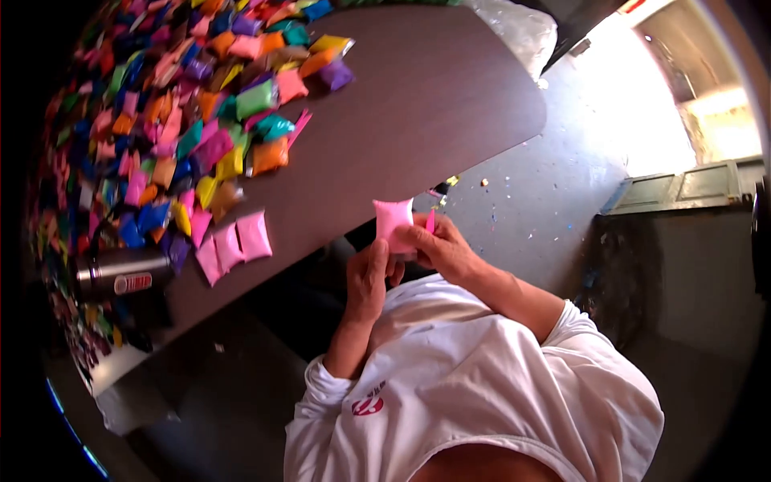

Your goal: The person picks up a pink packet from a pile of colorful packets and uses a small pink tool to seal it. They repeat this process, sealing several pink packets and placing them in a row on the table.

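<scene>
A small, puffy pink packet (393, 218) is held up in front of my body, just off the table's near edge. My left hand (370, 275) is closed on its lower left side, thumb pressed to the bottom. On its lower right, my right hand (440, 247) pinches the same packet between thumb and fingers. A thin pink piece (430, 220) sticks up from the right hand; what it is I cannot make out. Three similar pink packets (229, 247) lie side by side on the table (353, 153), to the left of my hands.
A large heap of small multicoloured packets (210, 151) covers the table's left side. A steel flask (120, 273) lies near the left end. Clear plastic bagging (518, 36) hangs at the far corner. Scraps dot the grey floor (514, 193) at right, near a bright doorway.
</scene>
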A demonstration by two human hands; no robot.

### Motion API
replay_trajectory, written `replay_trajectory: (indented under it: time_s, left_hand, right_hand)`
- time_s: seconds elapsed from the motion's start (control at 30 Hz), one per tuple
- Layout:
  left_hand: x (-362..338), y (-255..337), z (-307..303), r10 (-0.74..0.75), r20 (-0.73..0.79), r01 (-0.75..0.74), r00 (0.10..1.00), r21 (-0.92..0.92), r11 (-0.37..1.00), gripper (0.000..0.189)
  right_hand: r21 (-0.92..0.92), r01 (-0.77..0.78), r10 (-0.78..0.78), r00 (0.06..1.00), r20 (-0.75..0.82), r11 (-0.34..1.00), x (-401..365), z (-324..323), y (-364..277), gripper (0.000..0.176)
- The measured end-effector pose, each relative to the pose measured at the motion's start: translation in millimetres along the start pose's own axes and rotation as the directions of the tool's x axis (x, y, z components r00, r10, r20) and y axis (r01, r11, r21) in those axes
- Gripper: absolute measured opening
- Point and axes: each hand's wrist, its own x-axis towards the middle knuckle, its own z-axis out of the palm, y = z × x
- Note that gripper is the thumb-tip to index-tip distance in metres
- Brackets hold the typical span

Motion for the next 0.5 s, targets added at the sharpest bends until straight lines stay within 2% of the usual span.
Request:
replay_trajectory:
  time_s: [0.07, 0.13, 0.2, 0.27, 0.37, 0.43, 0.5]
  left_hand:
    - [-3.5, -2.1, -10.4, -0.008, 0.005, 0.008, 1.000, -0.051, 0.999, 0.045]
    - [-4.9, -2.8, -10.8, 0.007, 0.032, -0.005, 0.999, -0.059, 0.998, 0.045]
    - [-7.2, 0.4, -8.6, 0.000, 0.026, 0.001, 1.000, -0.043, 0.999, 0.045]
    - [-7.4, 3.7, -5.5, 0.011, 0.055, -0.011, 0.998, 0.010, 1.000, 0.045]
    - [-5.9, 4.3, -7.1, 0.020, 0.020, -0.020, 1.000, 0.019, 1.000, 0.046]
    - [-5.2, 5.3, -10.1, 0.015, 0.010, -0.015, 1.000, 0.031, 0.999, 0.046]
    - [-6.5, 5.6, -10.2, 0.004, -0.004, -0.004, 1.000, 0.045, 0.999, 0.047]
  right_hand:
    - [-0.106, 0.030, -0.039, 0.996, -0.084, 0.994, 6.0, 4.8, 4.4, 0.025]
    - [-0.099, 0.027, -0.033, 0.997, -0.064, 0.995, 8.4, 5.8, 1.9, 0.024]
    - [-0.102, 0.106, -0.116, 0.989, -0.097, 0.989, 8.0, 12.9, -2.5, 0.028]
    - [-0.043, 0.123, -0.125, 0.991, -0.050, 0.991, 7.3, 14.2, -9.1, 0.028]
    - [0.031, 0.119, -0.119, 0.993, -0.003, 0.992, 9.5, 11.1, -9.3, 0.029]
    - [-0.079, 0.026, -0.032, 0.997, -0.072, 0.997, 14.1, 2.8, -3.7, 0.025]
    - [-0.121, 0.063, -0.073, 0.994, -0.084, 0.991, 17.8, -0.4, 1.3, 0.026]
